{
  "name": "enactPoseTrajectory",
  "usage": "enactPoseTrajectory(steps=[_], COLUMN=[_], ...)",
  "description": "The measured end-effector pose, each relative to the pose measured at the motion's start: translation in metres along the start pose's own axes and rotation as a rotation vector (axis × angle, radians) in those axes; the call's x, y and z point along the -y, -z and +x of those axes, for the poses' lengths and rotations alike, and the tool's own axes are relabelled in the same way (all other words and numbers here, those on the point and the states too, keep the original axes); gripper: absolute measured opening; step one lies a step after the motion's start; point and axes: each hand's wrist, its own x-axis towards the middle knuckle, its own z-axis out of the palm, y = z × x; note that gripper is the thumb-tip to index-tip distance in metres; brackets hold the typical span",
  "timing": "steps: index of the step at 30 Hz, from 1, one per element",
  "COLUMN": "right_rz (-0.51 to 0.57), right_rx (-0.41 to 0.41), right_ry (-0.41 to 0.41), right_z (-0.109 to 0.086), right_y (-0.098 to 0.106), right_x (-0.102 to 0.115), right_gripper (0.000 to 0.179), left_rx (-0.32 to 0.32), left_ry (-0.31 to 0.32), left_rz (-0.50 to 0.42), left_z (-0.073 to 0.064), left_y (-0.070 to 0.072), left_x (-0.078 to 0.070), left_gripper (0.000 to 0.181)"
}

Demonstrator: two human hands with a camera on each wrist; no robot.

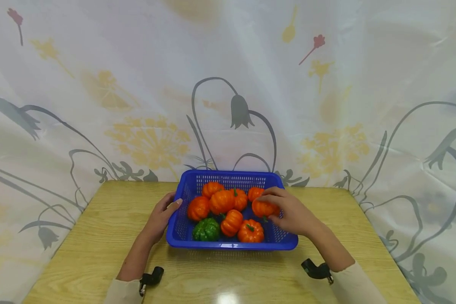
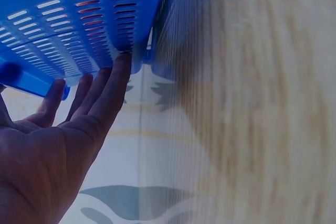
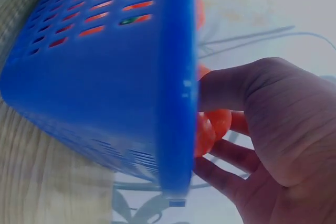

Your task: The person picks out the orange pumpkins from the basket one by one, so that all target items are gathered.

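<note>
A blue plastic basket (image 1: 232, 245) with slotted walls stands on the table, with several small orange pumpkins (image 1: 222, 202) and a dark green one (image 1: 206, 230) inside. My left hand (image 1: 162, 217) holds the basket's left side, thumb at the rim. The left wrist view shows that hand's fingers (image 2: 107, 95) against the slotted outer wall. Over the basket's right side, my right hand (image 1: 290, 211) grips an orange pumpkin (image 1: 264, 208). In the right wrist view, thumb and fingers reach around this pumpkin (image 3: 218, 121) just past the rim, which hides part of it.
The wood-patterned table (image 1: 228, 274) extends on both sides of the basket and in front of it. Behind the table hangs a pale sheet (image 1: 228, 50) with printed flowers. Black camera mounts (image 1: 152, 276) sit at both wrists.
</note>
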Motion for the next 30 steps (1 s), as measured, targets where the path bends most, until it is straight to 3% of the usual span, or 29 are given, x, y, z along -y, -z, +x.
enactPoseTrajectory(steps=[9,23,30], right_rz=[0.110,0.449,0.601], right_rx=[-0.127,-0.248,-0.297], right_ry=[-0.039,-0.222,-0.272], right_z=[-0.006,-0.030,-0.043], right_y=[0.008,0.010,0.015], right_x=[-0.005,-0.015,-0.020], right_gripper=[0.055,0.056,0.056], left_rx=[-0.007,-0.002,0.000], left_ry=[0.005,0.012,-0.002], left_rz=[0.002,-0.018,-0.025], left_z=[0.002,0.000,0.000], left_y=[0.001,-0.002,-0.002], left_x=[0.001,0.000,0.001], left_gripper=[0.053,0.053,0.053])
